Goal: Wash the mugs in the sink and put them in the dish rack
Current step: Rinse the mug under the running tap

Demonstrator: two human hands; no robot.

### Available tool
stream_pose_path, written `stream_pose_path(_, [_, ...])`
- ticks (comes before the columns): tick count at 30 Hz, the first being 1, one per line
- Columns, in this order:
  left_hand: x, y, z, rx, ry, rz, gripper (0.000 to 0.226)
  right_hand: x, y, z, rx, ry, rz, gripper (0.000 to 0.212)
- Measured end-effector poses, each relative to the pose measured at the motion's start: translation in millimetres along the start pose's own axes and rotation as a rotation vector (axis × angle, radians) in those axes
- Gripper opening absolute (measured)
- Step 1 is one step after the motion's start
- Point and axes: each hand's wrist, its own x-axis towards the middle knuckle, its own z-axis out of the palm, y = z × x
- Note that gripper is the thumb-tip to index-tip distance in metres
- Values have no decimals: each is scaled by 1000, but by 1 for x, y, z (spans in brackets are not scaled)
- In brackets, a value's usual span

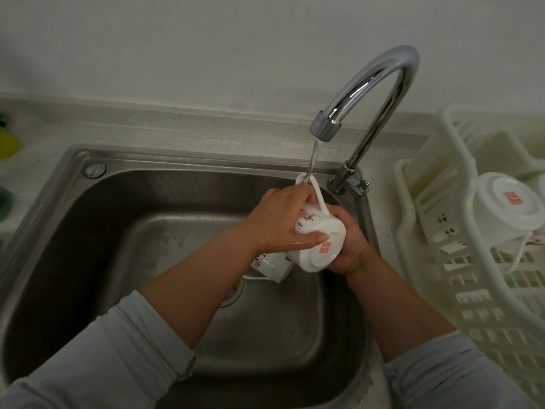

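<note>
The held mug [320, 246] is lying on its side over the sink [118, 231], handle up in the tap's [380, 93] stream, with the left hand [274, 222] gripping it from above and the right hand [351, 246] gripping its far side. A second mug [271, 268] is lying in the sink just under the left hand, seemingly awaiting washing. The racked mug [507, 211] is sitting upside down in the dish rack [472, 290], so the task is probably about midway.

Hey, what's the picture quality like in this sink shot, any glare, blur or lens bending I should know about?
Head view: dim overall and darker toward the lower edge. Glare streaks run along the chrome faucet. The wide lens bows the sink rim and the dish rack. The held mug is fairly sharp, but its red stamp is too soft to read.
</note>
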Motion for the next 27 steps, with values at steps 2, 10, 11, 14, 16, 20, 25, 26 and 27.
stream_pose_path(2, [3, 3, -4, 89, -106, -38, 87, -1, -1, -1, 19, 3, -5, 41])
stream_pose_path(10, [-14, 14, 10, -276, 71, -438, 93, -4, -3, 4, 125, -67, -27, 44])
stream_pose_path(11, [-15, 10, 8, -394, 17, -478, 103, -4, -1, 6, 122, -69, -28, 44])
stream_pose_path(14, [-22, 1, 3, -446, -107, -465, 124, -3, 4, 10, 127, -68, -10, 42])
stream_pose_path(16, [-32, -1, 6, -487, -75, -481, 121, -4, 5, 13, 136, -61, 1, 42])
stream_pose_path(20, [-43, 5, 20, -862, 350, -655, 55, -2, 10, 23, 184, -9, 40, 40])
stream_pose_path(25, [-35, 2, 18, -845, 643, -817, 25, -5, 22, 23, 145, 43, 95, 35])
stream_pose_path(26, [-34, -1, 16, -811, 633, -811, 28, -4, 21, 21, 122, 62, 104, 32])
stream_pose_path(27, [-33, -4, 14, -765, 613, -800, 31, -5, 19, 22, 90, 86, 103, 32])
